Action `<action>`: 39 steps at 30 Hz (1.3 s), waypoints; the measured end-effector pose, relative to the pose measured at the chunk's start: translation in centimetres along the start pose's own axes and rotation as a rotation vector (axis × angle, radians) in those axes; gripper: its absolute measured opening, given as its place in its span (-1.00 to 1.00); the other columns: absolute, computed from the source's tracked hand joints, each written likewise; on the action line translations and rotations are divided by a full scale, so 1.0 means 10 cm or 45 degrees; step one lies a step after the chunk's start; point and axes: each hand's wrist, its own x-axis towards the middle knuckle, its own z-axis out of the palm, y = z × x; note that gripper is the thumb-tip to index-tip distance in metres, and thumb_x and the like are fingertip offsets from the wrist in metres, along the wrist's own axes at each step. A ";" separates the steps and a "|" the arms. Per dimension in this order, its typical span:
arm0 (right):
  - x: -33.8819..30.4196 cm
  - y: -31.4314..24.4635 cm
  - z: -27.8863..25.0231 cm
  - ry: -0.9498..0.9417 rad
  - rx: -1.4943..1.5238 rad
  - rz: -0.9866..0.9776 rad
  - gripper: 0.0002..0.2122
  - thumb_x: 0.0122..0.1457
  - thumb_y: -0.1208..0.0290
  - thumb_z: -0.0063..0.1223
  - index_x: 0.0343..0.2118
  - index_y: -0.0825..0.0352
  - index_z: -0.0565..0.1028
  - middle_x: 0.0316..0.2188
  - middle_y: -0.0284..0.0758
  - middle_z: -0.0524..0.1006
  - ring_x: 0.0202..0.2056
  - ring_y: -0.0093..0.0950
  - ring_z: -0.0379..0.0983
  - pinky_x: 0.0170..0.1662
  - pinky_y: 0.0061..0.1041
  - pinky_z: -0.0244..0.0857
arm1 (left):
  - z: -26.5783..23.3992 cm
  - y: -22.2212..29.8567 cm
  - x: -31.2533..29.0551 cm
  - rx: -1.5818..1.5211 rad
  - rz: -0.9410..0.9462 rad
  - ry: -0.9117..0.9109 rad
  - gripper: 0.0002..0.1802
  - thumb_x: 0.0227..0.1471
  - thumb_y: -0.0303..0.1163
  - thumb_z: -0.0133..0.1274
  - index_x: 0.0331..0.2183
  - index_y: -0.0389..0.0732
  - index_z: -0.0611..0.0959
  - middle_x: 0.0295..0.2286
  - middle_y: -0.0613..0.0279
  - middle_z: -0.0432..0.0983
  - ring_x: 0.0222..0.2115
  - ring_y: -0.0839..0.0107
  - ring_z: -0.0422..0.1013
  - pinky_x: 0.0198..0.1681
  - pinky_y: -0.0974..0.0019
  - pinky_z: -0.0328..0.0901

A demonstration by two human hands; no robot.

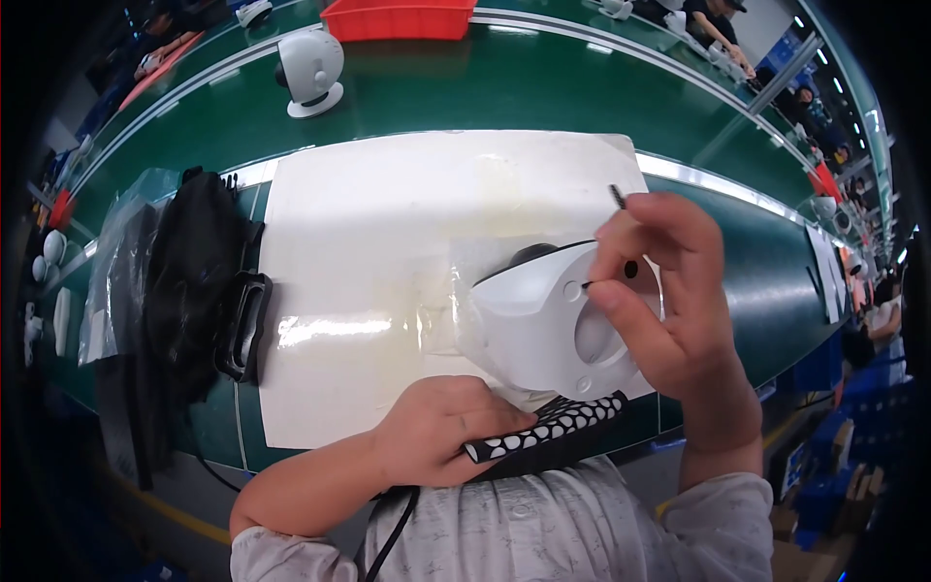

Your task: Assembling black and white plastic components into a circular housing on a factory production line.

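Note:
A white rounded device [524,308] lies on its side on the white board, its round base facing right. Small round recesses mark the base, and a black round pad [631,269] sits in one of them. Over the base, my right hand [669,291] is closed in a pinch, with a small black piece [587,284] showing at the fingertips. A short dark ridged strip [617,197] sticks out above that hand; its other end is hidden. Below the device, my left hand [446,427] grips a curved black sheet with white round spots [548,429].
The white board [339,213] covers the green bench. To its left lie a black bag [194,281], clear plastic and a black frame-like part [242,327]. Farther back stand another white device [312,70] and a red bin [398,19]. Other people work along the lines beyond.

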 end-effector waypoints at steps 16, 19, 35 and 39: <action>0.01 -0.20 0.05 -0.194 -0.503 -0.083 -0.62 -0.13 0.66 0.00 -0.18 0.35 0.26 -0.37 -0.24 0.44 -0.25 -0.37 0.38 -0.08 -0.35 0.15 | -0.07 0.05 -0.06 -0.046 0.062 0.020 -0.67 -0.35 -0.53 0.10 -0.35 -0.25 0.56 -0.45 0.23 0.50 -0.55 0.36 0.37 -0.52 0.41 0.27; -0.03 -0.26 0.05 -0.265 -0.795 -0.233 -0.65 -0.18 0.60 0.05 -0.24 0.29 0.35 -0.31 -0.31 0.46 -0.21 -0.34 0.38 -0.05 -0.26 0.08 | -0.04 0.02 -0.09 -0.053 0.063 0.019 -0.66 -0.36 -0.53 0.10 -0.35 -0.25 0.55 -0.46 0.23 0.49 -0.55 0.36 0.37 -0.51 0.41 0.27; -0.57 -0.10 0.10 -0.190 -0.332 0.139 -0.93 -0.10 0.49 0.06 -0.51 0.24 0.43 0.03 -0.12 0.20 0.14 -0.06 -0.13 0.07 -0.20 -0.28 | 0.08 0.02 -0.12 -0.076 -0.072 0.072 -0.72 -0.38 -0.57 0.10 -0.42 -0.23 0.56 -0.44 0.21 0.51 -0.51 0.33 0.40 -0.46 0.39 0.27; -0.65 -0.12 0.09 -0.184 -0.382 0.130 -0.94 -0.11 0.48 0.07 -0.52 0.24 0.44 0.01 -0.14 0.23 0.13 -0.09 -0.11 0.06 -0.22 -0.23 | 0.16 0.02 -0.08 -0.092 -0.031 0.170 -0.71 -0.40 -0.58 0.11 -0.43 -0.26 0.56 -0.40 0.16 0.50 -0.47 0.28 0.41 -0.42 0.37 0.27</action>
